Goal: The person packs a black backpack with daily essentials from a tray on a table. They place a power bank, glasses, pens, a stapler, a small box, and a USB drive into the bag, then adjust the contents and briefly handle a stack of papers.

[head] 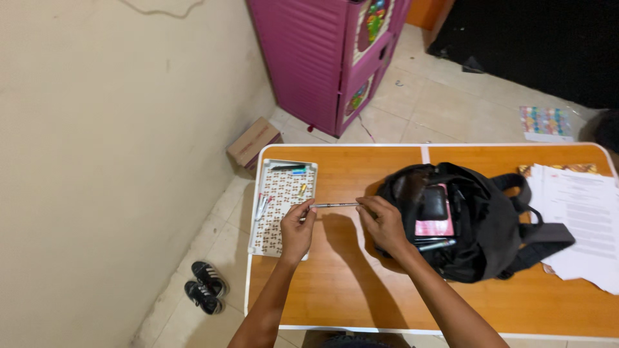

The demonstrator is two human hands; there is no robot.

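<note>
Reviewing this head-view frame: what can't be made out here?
- Pen between left hand and right hand: its ends are covered by fingers.
- Backpack: deeper contents hidden in shadow.
- Small items in the tray: too small to identify.
- Papers: cut off by the right edge.

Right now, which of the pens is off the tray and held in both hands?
The thin silver pen, held level between the left hand and right hand above the table. The other pens lie in the patterned tray.
</note>
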